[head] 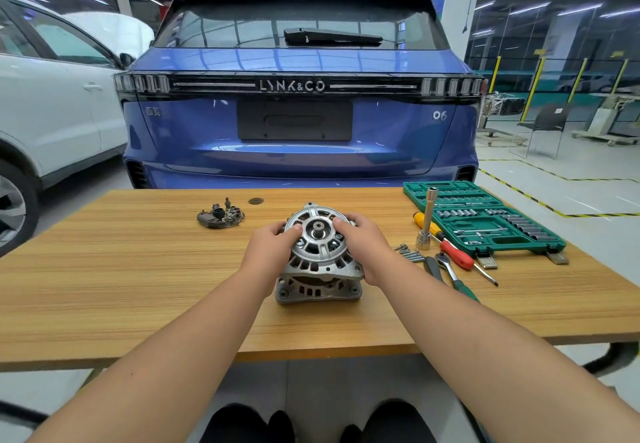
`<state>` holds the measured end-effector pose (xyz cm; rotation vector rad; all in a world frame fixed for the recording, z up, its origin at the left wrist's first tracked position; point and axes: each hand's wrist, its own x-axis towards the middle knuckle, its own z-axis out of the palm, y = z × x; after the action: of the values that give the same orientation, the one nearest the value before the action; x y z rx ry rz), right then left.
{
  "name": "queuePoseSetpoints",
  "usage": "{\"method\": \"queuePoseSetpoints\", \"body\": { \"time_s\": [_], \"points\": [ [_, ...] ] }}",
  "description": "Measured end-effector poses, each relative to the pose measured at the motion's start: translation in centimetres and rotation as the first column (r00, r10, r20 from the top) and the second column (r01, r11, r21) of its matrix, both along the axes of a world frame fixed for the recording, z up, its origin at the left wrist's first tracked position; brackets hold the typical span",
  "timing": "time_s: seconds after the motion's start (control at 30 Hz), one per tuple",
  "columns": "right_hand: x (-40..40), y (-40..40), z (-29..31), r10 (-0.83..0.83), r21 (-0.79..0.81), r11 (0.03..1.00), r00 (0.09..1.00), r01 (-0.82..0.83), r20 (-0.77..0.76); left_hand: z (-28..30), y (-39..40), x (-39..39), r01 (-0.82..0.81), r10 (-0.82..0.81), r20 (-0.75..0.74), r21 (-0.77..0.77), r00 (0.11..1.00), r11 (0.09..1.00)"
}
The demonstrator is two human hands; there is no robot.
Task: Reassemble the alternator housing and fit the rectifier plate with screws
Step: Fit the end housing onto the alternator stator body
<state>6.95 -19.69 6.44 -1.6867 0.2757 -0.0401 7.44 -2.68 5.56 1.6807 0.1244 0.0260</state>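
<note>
A silver alternator housing (318, 259) stands on the wooden table (138, 269), shaft end up, its upper half sitting on the lower half. My left hand (273, 245) grips its left side, fingers curled over the top rim. My right hand (363, 245) grips the right side the same way. The dark rectifier plate (220, 216) lies apart on the table, to the far left of the housing. Several loose screws (410, 252) lie just right of my right hand.
A green socket set case (485, 217) lies open at the right. Beside it are a long socket (427, 219), a red and yellow screwdriver (450, 248) and a ratchet (450, 269). A blue car (298, 96) stands behind the table, a white car (52, 96) to the left.
</note>
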Motion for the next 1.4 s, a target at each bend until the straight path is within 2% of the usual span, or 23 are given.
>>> {"method": "queuePoseSetpoints", "body": {
  "time_s": [0.13, 0.3, 0.4, 0.67, 0.77, 0.9, 1.07, 1.4],
  "points": [
    [0.2, -0.1, 0.5, 0.003, -0.018, 1.000, 1.000, -0.003, -0.007, 0.8, 0.3, 0.2, 0.020, -0.017, -0.028, 0.098, 0.999, 0.995],
    [1.1, 0.0, 1.8, 0.034, -0.186, 0.982, 0.999, -0.040, -0.035, 3.0, 0.1, 1.2, 0.075, -0.048, -0.096, 0.306, 0.994, 0.949],
    [1.7, 0.2, 1.9, 0.073, -0.280, 0.956, 0.996, -0.085, -0.052, 3.4, -0.6, 1.5, 0.085, -0.069, -0.057, 0.342, 0.996, 0.936],
    [3.7, -0.2, 3.0, 0.072, -0.313, 0.943, 0.989, -0.109, -0.127, 3.5, -1.7, 2.8, 0.106, -0.118, -0.013, 0.544, 0.993, 0.832],
    [4.4, 0.2, 2.7, 0.062, -0.339, 0.934, 0.987, -0.109, -0.145, 3.4, -1.6, 3.2, 0.133, -0.136, -0.036, 0.565, 0.990, 0.814],
    [4.7, 0.3, 1.7, 0.027, -0.492, 0.869, 0.998, -0.053, -0.060, 3.1, -1.6, 3.8, 0.130, -0.145, -0.023, 0.603, 0.989, 0.787],
    [4.8, 0.0, 1.5, 0.032, -0.481, 0.876, 0.999, -0.049, -0.043, 2.4, -1.6, 4.1, 0.102, -0.136, 0.008, 0.622, 0.991, 0.777],
    [5.2, 0.3, 1.9, 0.024, -0.514, 0.856, 0.997, -0.057, -0.070, 2.6, -1.4, 4.3, 0.117, -0.135, -0.007, 0.545, 0.991, 0.830]
  ]
}}
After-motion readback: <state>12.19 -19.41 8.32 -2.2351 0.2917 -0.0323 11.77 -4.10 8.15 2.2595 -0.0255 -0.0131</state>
